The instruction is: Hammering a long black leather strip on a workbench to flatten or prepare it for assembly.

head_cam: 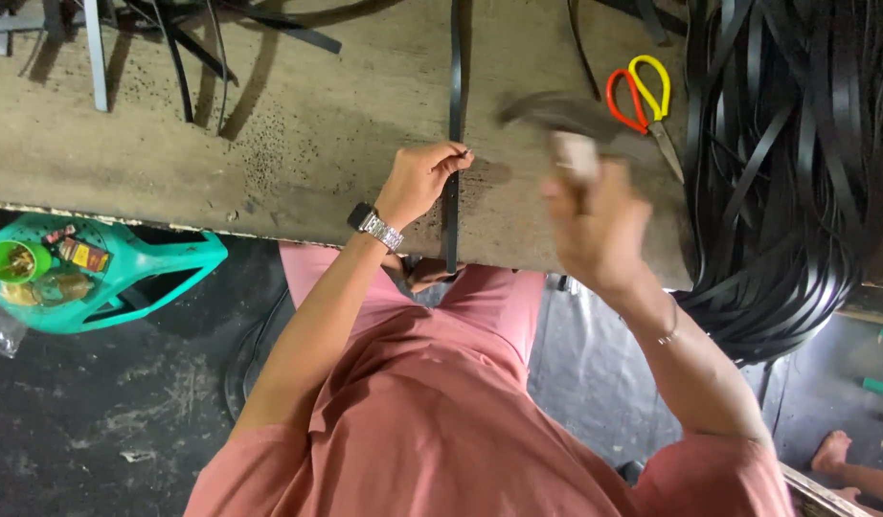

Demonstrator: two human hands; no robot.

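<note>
Head view, looking straight down. Wooden bench (298,124) across the upper half of the frame, worn and pocked with small holes.

Centre of frame: left hand (420,182), fingers pinched closed on a narrow black strap (454,86). Strap lying flat on the bench, running from the top edge of the frame down to the near bench edge, just past the hand. Metal wristwatch (376,227) on the left wrist.

Right of centre: right hand (595,230), blurred, closed around the pale handle of a hammer (556,120). Hammer head dark and smeared, raised above the bench just right of the strap. Thin bracelet on the right wrist.

Upper right: scissors (643,101) with one red and one yellow loop, lying on the bench, points toward lower right. Far right: large bundle of black straps (796,182), draped over the bench edge and hanging down.

Upper left: a few loose black strips and grey bars on the bench.

Left edge, below the bench: teal plastic scoop-shaped container (125,273) holding small items, on a dark floor.

Lower half: pink shirt and pink trousers of the person. Lower right corner: a bare foot (829,450) of someone else.
</note>
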